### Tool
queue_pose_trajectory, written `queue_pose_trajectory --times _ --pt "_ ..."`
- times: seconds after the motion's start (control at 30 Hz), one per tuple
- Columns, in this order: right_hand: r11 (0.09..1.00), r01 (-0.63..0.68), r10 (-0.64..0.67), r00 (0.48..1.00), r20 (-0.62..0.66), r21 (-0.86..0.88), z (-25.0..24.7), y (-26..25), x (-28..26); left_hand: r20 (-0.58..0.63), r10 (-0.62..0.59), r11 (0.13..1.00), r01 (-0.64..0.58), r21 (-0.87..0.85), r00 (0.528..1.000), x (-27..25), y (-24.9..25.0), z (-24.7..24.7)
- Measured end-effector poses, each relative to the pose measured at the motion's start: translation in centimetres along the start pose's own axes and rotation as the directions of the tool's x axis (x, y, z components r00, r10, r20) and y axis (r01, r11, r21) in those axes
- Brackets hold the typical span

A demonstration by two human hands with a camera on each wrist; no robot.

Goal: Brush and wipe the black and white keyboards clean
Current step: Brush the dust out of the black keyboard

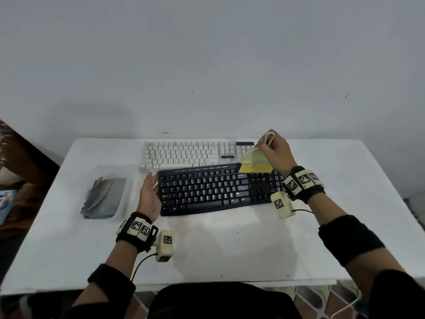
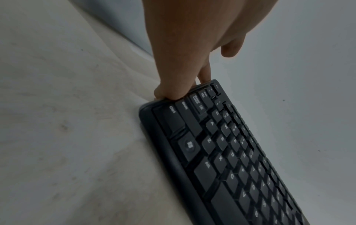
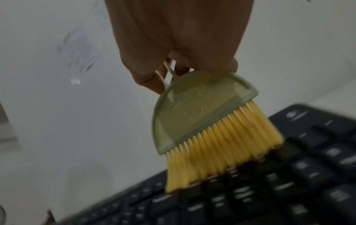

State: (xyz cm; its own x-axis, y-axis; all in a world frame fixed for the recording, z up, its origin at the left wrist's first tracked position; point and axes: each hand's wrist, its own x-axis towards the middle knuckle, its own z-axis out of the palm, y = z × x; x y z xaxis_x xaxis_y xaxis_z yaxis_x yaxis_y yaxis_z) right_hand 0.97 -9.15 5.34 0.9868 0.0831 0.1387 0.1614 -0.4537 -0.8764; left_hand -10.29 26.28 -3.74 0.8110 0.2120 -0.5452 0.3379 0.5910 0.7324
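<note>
The black keyboard [image 1: 207, 192] lies slightly askew at the table's middle, with the white keyboard [image 1: 179, 155] just behind it against the wall. My left hand [image 1: 149, 195] stands at the black keyboard's left end, its fingers [image 2: 173, 85] pressed against that edge [image 2: 150, 121] and its thumb held apart. My right hand [image 1: 274, 149] grips the looped handle of a small brush [image 1: 254, 158] with a pale green body [image 3: 192, 115]. Its yellow bristles [image 3: 215, 152] touch the keys at the black keyboard's upper right [image 3: 279, 190].
A grey cloth [image 1: 103, 199] lies in a clear tray [image 1: 127, 196] left of the keyboards. The white table [image 1: 230, 249] ends at the wall behind and at a front edge near my body. Brown furniture [image 1: 20, 162] stands at the far left.
</note>
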Motion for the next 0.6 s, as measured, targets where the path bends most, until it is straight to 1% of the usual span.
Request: queue_pose_trajectory --times 0.07,0.2,0.3,0.4,0.47,0.6 --pt "0.999 -0.005 0.005 1.0 0.001 -0.04 -0.4 0.4 -0.2 0.002 0.005 1.0 -0.005 0.003 1.0 0.1 0.0 -0.1" --pt "0.997 -0.007 0.003 0.999 -0.048 -0.082 -1.6 0.7 -0.1 -0.002 0.008 1.0 -0.008 -0.002 1.0 0.3 -0.1 -0.2" --pt "0.999 -0.001 -0.001 0.998 -0.065 -0.032 -1.3 0.3 0.2 -0.013 0.007 1.0 -0.007 -0.007 1.0 0.6 -0.2 -0.4" --pt "0.999 0.013 -0.012 1.0 -0.028 0.046 -0.5 0.2 0.0 -0.007 0.002 1.0 -0.002 -0.005 1.0 0.6 -0.2 -0.5" --pt "1.0 0.014 -0.014 1.0 -0.003 0.01 -0.5 0.3 -0.2 -0.002 0.003 1.0 -0.003 -0.005 1.0 0.6 -0.2 -0.5" --pt "0.997 0.002 -0.004 1.0 -0.024 -0.081 -1.5 1.2 -0.1 -0.003 0.001 1.0 -0.001 -0.008 1.0 0.6 -0.3 -0.3"
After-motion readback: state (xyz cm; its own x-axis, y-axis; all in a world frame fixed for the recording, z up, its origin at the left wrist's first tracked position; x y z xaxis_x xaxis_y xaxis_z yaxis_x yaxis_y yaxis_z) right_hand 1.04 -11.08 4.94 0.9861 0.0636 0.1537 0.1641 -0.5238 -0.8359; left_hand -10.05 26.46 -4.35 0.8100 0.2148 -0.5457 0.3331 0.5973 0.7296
